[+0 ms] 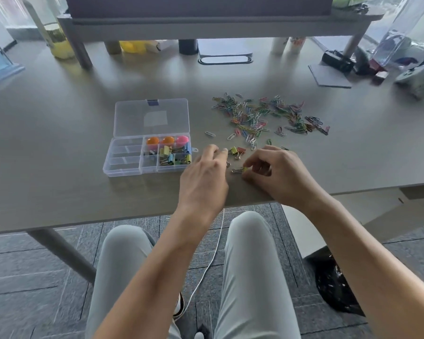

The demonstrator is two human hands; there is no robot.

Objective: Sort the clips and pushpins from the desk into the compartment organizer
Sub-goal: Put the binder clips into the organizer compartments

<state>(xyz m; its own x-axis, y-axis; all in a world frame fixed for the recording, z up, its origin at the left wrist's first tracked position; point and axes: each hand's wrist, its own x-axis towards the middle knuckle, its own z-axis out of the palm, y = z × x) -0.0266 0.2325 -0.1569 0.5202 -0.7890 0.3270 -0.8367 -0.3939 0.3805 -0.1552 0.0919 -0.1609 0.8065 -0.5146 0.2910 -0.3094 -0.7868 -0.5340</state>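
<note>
Two hands gather small binder clips near the front edge of a desk, just right of an open compartment organizer.

The right hand (277, 170) pinches a yellow binder clip (240, 170) in curled fingers; the left hand (206, 172) reaches with loosely spread fingers, holding nothing visible, toward two loose binder clips (238, 151). The organizer (123, 167) already holds clips and round pushpins (167, 140). Paper clips (267, 116) lie scattered toward the desk's middle. Risk: the clips could be brushed off the desk's near edge, or dropped into the wrong compartment.
</note>
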